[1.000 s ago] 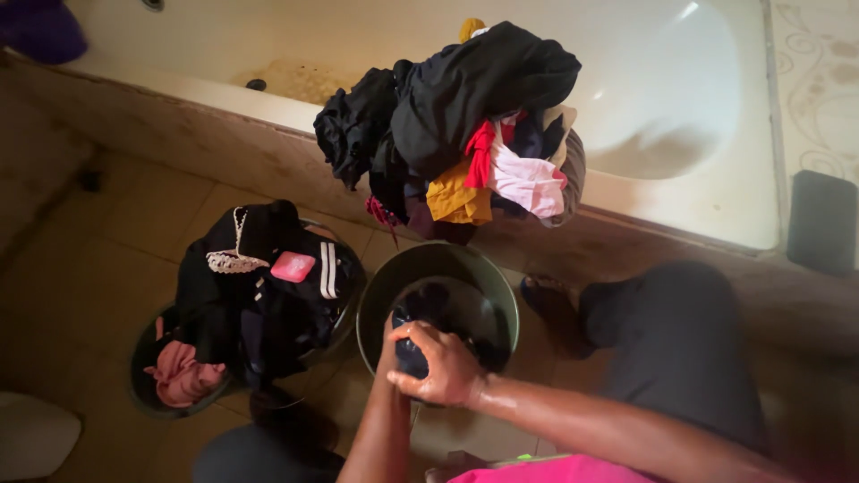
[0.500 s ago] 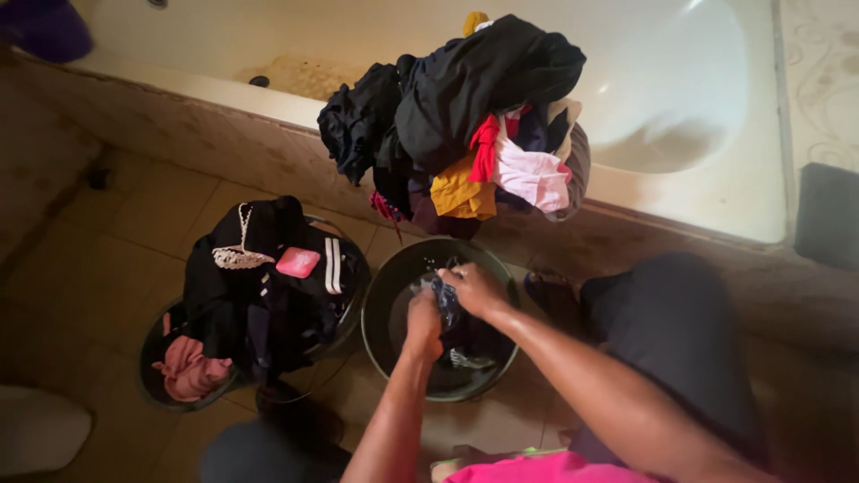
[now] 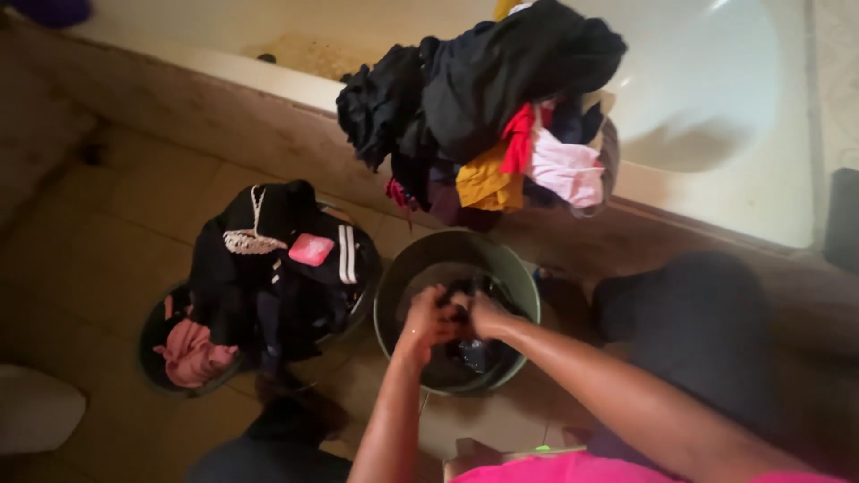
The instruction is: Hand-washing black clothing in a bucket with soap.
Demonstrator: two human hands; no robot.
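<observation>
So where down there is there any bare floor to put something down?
Bare tile floor lies left of the clothes-filled basins, below the tub wall. It is crowded between those basins and the wash bucket, where both hands, left hand and right hand, grip dark cloth.

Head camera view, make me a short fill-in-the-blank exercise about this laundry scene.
1. Both hands grip a dark cloth inside a round ____.
2. The pink soap bar lies on a pile of ____ clothes.
3. The heap of mixed clothes sits on the rim of the white ____.

Missing words: basin; black; bathtub
</observation>
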